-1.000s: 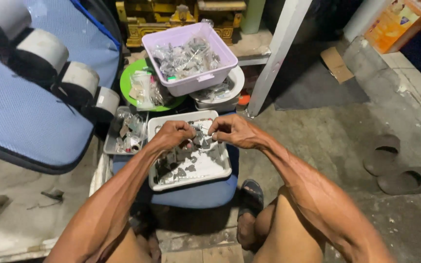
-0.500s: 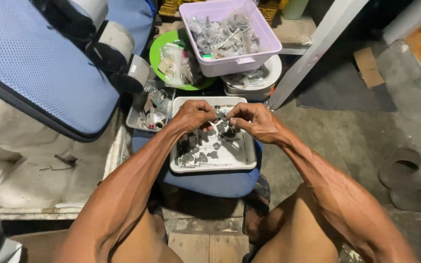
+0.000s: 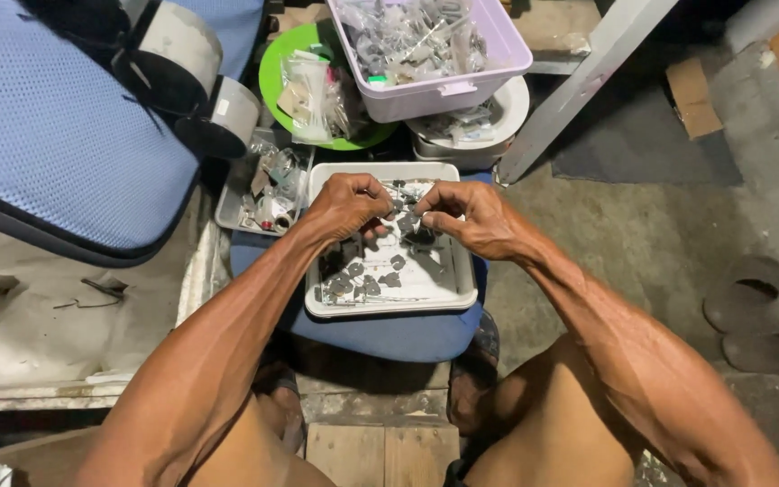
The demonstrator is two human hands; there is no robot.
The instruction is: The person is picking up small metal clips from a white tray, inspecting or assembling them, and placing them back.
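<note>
Head view. Both hands meet above a white square tray (image 3: 462,293) that rests on a blue cushion (image 3: 389,334). Left hand (image 3: 346,206) is curled, fingers pinched narrow toward the thumb; whatever sits in the pinch is too small and too hidden to tell. Right hand (image 3: 471,216) is likewise closed narrow, thumb and forefinger tips on a small dark metal part (image 3: 410,219), held just over the tray's far half. The two pinches nearly touch.

Loose small grey metal pieces (image 3: 367,281) lie scattered on the tray floor, mostly toward the left and middle.

Beyond the tray: a lilac tub (image 3: 462,86) heaped with bagged metal bits, perched on a white bowl (image 3: 502,117); a green plate (image 3: 274,68) with clear packets; a smaller grey tray (image 3: 232,203) of mixed hardware to the left. Blue mesh seat (image 3: 47,126) upper left; a pair of slippers (image 3: 764,316) on concrete at right.

Judgement: work stays best low over the tray, so a slipped piece lands inside the rim. Fingertip grip only, wrists steady, the part turned toward the light.
</note>
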